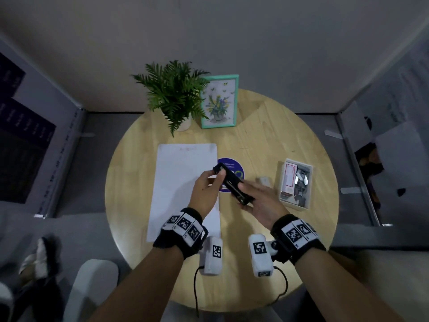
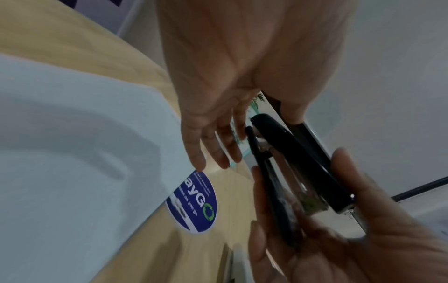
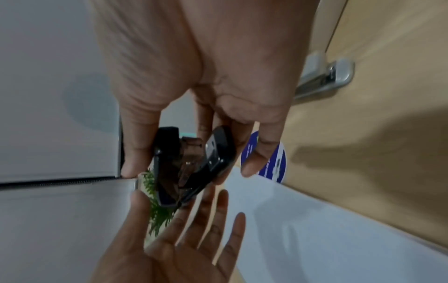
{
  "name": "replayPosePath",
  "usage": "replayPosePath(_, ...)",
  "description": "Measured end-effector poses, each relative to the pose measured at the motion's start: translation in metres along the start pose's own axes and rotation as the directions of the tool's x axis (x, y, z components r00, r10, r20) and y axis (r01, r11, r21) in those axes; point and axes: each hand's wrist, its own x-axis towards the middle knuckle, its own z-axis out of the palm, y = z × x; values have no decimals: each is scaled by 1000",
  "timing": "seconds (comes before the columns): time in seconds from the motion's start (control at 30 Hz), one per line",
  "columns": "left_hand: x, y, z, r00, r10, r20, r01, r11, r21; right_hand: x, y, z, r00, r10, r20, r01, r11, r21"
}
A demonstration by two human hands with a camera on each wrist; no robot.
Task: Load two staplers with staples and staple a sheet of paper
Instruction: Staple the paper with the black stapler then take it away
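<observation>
A black stapler (image 1: 232, 185) is held in the air above a blue round sticker (image 1: 235, 173). My right hand (image 1: 254, 196) grips its near end, thumb on one side and fingers on the other. In the right wrist view the stapler (image 3: 194, 162) is hinged partly apart, with metal showing between the black top and base. My left hand (image 1: 209, 181) has its thumb on the stapler's far end; its fingers (image 2: 201, 145) are straight and off the stapler (image 2: 298, 159). A white sheet of paper (image 1: 183, 182) lies under the left hand. A second, pale stapler (image 1: 263, 181) (image 3: 324, 76) lies on the table.
A white tray (image 1: 307, 182) at the right holds a staple box (image 1: 289, 180) and loose staple strips. A potted fern (image 1: 174, 94) and a framed picture (image 1: 219, 101) stand at the back of the round wooden table (image 1: 267, 135). Grey partition walls surround it.
</observation>
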Motion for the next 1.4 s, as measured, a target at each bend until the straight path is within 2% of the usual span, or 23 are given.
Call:
replayPosePath(0.1, 6, 6, -24, 997, 68, -20, -68, 998, -1, 5, 7, 31, 992, 60, 113, -49, 994, -95)
replayPosePath(0.2, 17, 8, -52, 991, 131, 25, -132, 989, 72, 17, 14, 64, 980, 128, 150, -96, 974, -203)
replayPosePath(0.27, 27, 7, -72, 986, 142, 88, -152, 981, 121, 30, 19, 85, 985, 145, 93, -111, 947, -302)
replayPosePath(0.33, 44, 6, -93, 987, 119, 112, -137, 977, 166, 46, 27, 103, 992, 127, -29, -129, 930, -343)
replayPosePath(0.43, 86, -4, -127, 998, 59, 20, -62, 966, 252, 76, 41, 122, 978, 53, -203, -134, 903, -407)
replayPosePath(0.5, 116, -10, -147, 998, -1, -70, 22, 953, 303, 94, 49, 131, 966, -4, -258, -137, 838, -527)
replayPosePath(0.6, 152, -18, -169, 979, -90, -182, 164, 878, 449, 111, 59, 140, 954, -68, -293, -157, 720, -676)
replayPosePath(0.67, 167, -21, -177, 970, -143, -198, 220, 863, 455, 119, 68, 140, 946, -98, -309, -171, 657, -734)
replayPosePath(0.87, 183, -20, -169, 962, -220, -160, 266, 881, 392, 123, 84, 145, 912, -216, -349, -196, 519, -832)
replayPosePath(0.93, 187, -20, -165, 959, -247, -141, 283, 884, 372, 125, 85, 146, 905, -200, -375, -220, 536, -815)
replayPosePath(1.07, 194, -21, -166, 967, -249, -58, 253, 897, 362, 129, 82, 147, 899, -167, -404, -240, 586, -774)
replayPosePath(1.13, 193, -20, -167, 972, -230, -53, 233, 895, 381, 129, 80, 147, 900, -162, -405, -241, 589, -771)
replayPosePath(1.27, 184, -18, -166, 997, -36, -72, 65, 882, 468, 125, 76, 147, 905, -126, -406, -247, 622, -743)
replayPosePath(1.4, 160, -16, -171, 996, 94, -6, -83, 900, 428, 106, 61, 150, 891, -168, -423, -171, 736, -655)
